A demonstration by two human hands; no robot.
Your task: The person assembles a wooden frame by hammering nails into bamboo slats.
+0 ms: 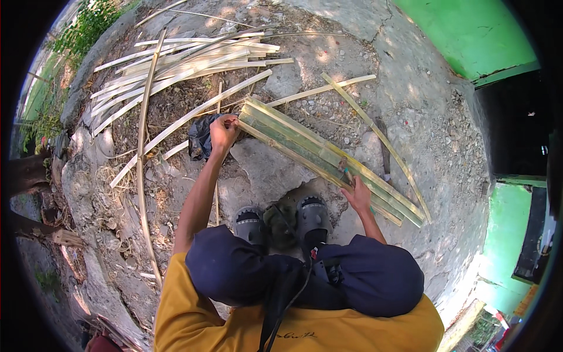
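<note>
A long panel of green and pale bamboo slats (293, 141) lies slantwise in front of my feet, its far end up to the left. At that end, my left hand (223, 135) is closed in a pinch by the panel's edge; whatever is between the fingertips is too small to make out. My right hand (358, 195) is wrapped round the handle of a small hammer (343, 166), held over the panel's nearer right part. A black plastic bag (201, 138) lies crumpled beside my left wrist.
Many split bamboo strips (176, 70) are heaped at the far left. One long strip (142, 158) runs along my left side, another (381, 138) crosses beyond the panel. A dark long blade-like tool (384, 149) lies past the panel. A green wall (469, 35) stands at right.
</note>
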